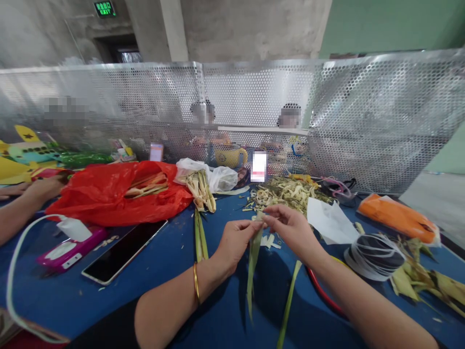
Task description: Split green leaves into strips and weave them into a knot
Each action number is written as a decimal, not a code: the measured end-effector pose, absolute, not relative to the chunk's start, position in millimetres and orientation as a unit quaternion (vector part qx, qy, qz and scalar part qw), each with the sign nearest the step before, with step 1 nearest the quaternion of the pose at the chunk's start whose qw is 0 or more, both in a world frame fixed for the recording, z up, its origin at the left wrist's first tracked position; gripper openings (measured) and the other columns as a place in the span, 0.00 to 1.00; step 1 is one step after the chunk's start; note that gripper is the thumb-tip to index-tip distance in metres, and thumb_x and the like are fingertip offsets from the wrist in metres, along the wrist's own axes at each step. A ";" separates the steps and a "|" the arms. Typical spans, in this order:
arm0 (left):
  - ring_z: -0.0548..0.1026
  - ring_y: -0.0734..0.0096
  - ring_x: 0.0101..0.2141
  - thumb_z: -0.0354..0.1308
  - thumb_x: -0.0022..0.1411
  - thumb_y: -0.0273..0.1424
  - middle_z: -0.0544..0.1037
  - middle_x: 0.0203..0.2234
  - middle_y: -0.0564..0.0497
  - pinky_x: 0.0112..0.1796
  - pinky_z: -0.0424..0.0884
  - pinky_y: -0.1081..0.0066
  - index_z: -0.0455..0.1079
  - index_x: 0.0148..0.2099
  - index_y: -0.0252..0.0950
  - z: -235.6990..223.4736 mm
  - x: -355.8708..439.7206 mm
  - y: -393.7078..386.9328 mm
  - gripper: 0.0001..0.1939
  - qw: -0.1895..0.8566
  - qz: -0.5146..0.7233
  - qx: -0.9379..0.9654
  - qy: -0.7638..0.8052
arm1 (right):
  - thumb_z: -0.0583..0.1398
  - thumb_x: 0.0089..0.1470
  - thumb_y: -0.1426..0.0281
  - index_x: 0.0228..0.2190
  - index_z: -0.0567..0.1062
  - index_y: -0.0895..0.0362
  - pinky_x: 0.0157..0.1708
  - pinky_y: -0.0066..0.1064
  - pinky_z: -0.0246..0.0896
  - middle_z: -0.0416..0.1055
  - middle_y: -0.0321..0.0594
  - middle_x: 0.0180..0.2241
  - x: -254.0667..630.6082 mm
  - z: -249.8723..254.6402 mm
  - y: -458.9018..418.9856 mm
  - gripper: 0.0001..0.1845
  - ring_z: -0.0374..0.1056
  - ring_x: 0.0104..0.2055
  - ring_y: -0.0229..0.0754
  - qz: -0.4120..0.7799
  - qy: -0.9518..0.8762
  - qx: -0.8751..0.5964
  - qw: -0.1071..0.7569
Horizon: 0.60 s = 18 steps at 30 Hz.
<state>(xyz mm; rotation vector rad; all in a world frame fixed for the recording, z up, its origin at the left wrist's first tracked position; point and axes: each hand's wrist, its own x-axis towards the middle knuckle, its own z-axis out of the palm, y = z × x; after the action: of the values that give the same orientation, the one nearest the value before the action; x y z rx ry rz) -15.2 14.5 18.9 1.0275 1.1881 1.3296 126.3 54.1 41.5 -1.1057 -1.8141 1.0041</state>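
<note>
Between my two hands is a long pale-green leaf strip [253, 271], its tapered end hanging down over the blue table. My left hand [238, 242] pinches the strip near its top. Thumb and fingers of my right hand [285, 225] close on the same upper end, close to the left fingertips. Just what the fingertips do there is partly hidden. Small pale cut pieces [271, 241] lie under the hands. Another green leaf strip [290, 303] lies between my forearms, and longer green leaves [199, 235] rest beyond my left wrist.
A red plastic bag [90, 194] with dried leaves, a phone [123, 252] and a magenta power strip [70, 249] lie left. Leaf scraps [286, 191] are piled ahead, before a perforated metal divider [254, 92]. White cord [376, 256] and an orange packet [399, 218] are right. Another person's arm [25, 203] reaches in left.
</note>
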 end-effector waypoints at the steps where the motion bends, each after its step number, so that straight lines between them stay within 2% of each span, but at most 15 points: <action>1: 0.57 0.79 0.19 0.65 0.45 0.47 0.66 0.15 0.55 0.21 0.51 0.77 0.78 0.27 0.31 19.9 -15.2 13.6 0.20 0.515 0.546 0.441 0.492 | 0.60 0.50 0.59 0.35 0.73 0.58 0.28 0.30 0.65 0.72 0.36 0.27 127.1 43.1 54.7 0.15 0.69 0.27 0.38 0.400 -0.702 -0.429 0.405; 3: 0.56 0.80 0.19 0.64 0.46 0.48 0.65 0.15 0.55 0.21 0.50 0.76 0.78 0.27 0.31 20.9 -15.3 12.2 0.21 0.516 0.530 0.467 0.484 | 0.59 0.50 0.60 0.31 0.74 0.57 0.29 0.30 0.65 0.72 0.36 0.25 127.7 44.5 55.2 0.13 0.68 0.27 0.38 0.407 -0.693 -0.421 0.420; 7: 0.56 0.80 0.19 0.62 0.48 0.49 0.64 0.14 0.56 0.21 0.49 0.76 0.76 0.26 0.31 21.1 -15.4 11.5 0.23 0.519 0.511 0.491 0.478 | 0.58 0.51 0.63 0.24 0.75 0.57 0.24 0.27 0.60 0.69 0.34 0.19 127.3 43.9 53.8 0.11 0.63 0.22 0.36 0.375 -0.726 -0.425 0.389; 11: 0.68 0.75 0.23 0.61 0.50 0.48 0.73 0.23 0.51 0.26 0.62 0.75 0.74 0.31 0.32 22.9 -13.9 11.0 0.22 0.607 0.481 0.459 0.436 | 0.58 0.50 0.66 0.23 0.74 0.57 0.23 0.27 0.57 0.67 0.33 0.17 127.0 45.0 49.7 0.10 0.62 0.22 0.36 0.351 -0.736 -0.430 0.388; 13: 0.72 0.73 0.24 0.61 0.51 0.47 0.74 0.26 0.50 0.28 0.65 0.73 0.71 0.32 0.33 23.7 -12.8 10.0 0.20 0.651 0.465 0.453 0.393 | 0.58 0.50 0.67 0.23 0.75 0.57 0.23 0.27 0.57 0.68 0.34 0.19 126.5 45.2 47.9 0.09 0.63 0.23 0.37 0.332 -0.747 -0.430 0.383; 15: 0.69 0.77 0.20 0.62 0.52 0.45 0.71 0.23 0.53 0.25 0.65 0.74 0.69 0.32 0.34 23.7 -12.5 8.9 0.18 0.672 0.454 0.455 0.368 | 0.58 0.50 0.67 0.22 0.75 0.57 0.25 0.27 0.57 0.69 0.34 0.20 125.9 44.9 47.4 0.10 0.63 0.24 0.37 0.317 -0.750 -0.434 0.387; 18: 0.55 0.85 0.14 0.59 0.54 0.41 0.61 0.17 0.60 0.16 0.51 0.79 0.68 0.33 0.35 23.5 -14.1 8.4 0.14 0.699 0.425 0.442 0.369 | 0.58 0.50 0.64 0.20 0.73 0.57 0.25 0.27 0.56 0.66 0.33 0.18 127.7 46.5 50.5 0.13 0.61 0.23 0.36 0.331 -0.739 -0.434 0.395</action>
<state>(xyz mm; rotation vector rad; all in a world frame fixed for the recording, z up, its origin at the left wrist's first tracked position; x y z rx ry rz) -14.1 8.4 23.5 0.9854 0.8226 0.9461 127.7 50.5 46.5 -1.1006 -1.8733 0.8398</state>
